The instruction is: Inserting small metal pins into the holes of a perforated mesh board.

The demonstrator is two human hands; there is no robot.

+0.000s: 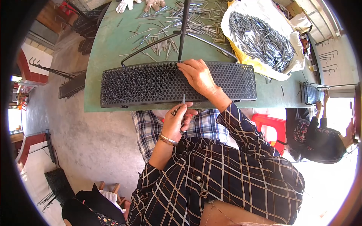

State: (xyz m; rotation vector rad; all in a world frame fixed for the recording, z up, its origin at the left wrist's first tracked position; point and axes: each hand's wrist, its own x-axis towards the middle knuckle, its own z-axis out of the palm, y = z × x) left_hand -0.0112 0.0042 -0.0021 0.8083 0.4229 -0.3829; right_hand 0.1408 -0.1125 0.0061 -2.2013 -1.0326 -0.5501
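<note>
A black perforated rack [222,81] lies across the near edge of the green table. Its left part is thickly filled with small dark pieces set in the holes; toward the right the holes are bare. My left hand [175,120], below the rack's front edge, is closed on a bunch of thin metal rods [184,99], one tip pointing up. Over the rack's middle, my right hand [198,77] has its fingers bent and pressed together near the back edge, beside the last filled holes. Whatever its fingertips pinch is hidden.
A black handle frame [181,37] rises from the rack's back. Loose metal rods [162,41] are strewn on the table [100,56], with a sack [260,71] heaped with more at right. Gloves [154,5] lie far back. Co-workers sit at right and lower left; a red stool [279,126] is nearby.
</note>
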